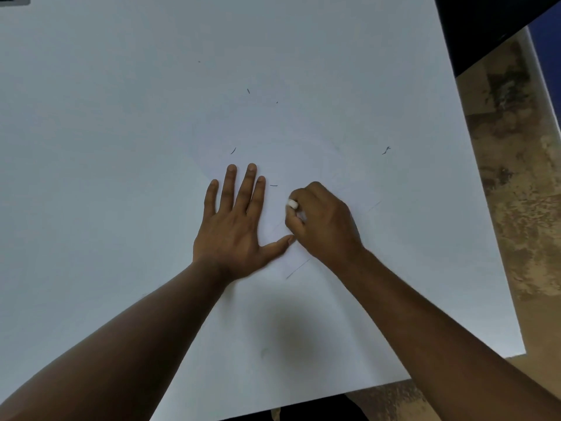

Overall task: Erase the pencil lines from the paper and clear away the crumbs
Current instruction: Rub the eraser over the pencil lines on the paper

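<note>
A large white sheet of paper covers most of the view. My left hand lies flat on it, fingers spread, thumb out to the right. Just right of it, my right hand is closed around a small white eraser, whose tip pokes out at the fingers and sits on the paper. A short pencil line shows below the two hands, and a fainter one to the right. Several dark eraser crumbs lie scattered: one crumb by my left fingertips, another crumb far right.
The paper's right edge and near edge overhang a mottled brown surface. A dark object fills the top right corner, with a blue strip beside it. A dark corner shows at the top left.
</note>
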Motion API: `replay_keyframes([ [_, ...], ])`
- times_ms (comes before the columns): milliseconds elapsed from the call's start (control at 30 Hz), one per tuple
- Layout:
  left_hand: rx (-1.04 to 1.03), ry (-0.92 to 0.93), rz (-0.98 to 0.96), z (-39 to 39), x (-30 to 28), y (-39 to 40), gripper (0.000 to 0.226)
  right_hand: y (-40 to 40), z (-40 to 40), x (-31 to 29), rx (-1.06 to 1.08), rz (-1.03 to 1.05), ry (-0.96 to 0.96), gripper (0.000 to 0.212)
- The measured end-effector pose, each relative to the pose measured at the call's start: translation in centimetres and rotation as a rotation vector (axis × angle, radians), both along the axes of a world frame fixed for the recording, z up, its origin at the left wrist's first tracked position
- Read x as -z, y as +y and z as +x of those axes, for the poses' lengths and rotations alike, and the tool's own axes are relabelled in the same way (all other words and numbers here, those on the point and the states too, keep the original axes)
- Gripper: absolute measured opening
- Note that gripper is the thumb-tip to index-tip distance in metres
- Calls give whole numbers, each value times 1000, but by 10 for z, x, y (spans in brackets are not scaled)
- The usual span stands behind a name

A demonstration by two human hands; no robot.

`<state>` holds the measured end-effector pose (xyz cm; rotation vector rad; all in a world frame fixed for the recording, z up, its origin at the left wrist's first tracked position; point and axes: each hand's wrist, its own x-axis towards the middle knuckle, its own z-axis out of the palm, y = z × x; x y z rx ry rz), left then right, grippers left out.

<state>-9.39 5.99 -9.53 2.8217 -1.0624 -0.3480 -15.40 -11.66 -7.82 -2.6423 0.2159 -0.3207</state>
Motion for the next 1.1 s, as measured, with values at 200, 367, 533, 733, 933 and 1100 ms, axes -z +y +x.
replay_keyframes([
  [200, -5, 23, 17, 1, -3, -2, 109, -67, 14, 2, 219, -144, -37, 18],
  [367, -5, 23, 11, 0, -4, -1, 109, -68, 14, -1, 202, -33, -32, 15],
  [533, 0, 30, 7, 2, -4, -1, 108, -49, 6, -1, 49, -71, 15, 18],
  [733, -5, 36, 10, 1, -4, -1, 108, -82, 24, -6, 119, -47, -5, 16],
  [933, 4, 33, -6, 1, -3, -1, 107, -62, 20, -5, -48, -71, 12, 16],
  [1100, 3, 35, 2, 2, -3, -1, 107, -84, 39, -4, 151, -79, 43, 20],
])
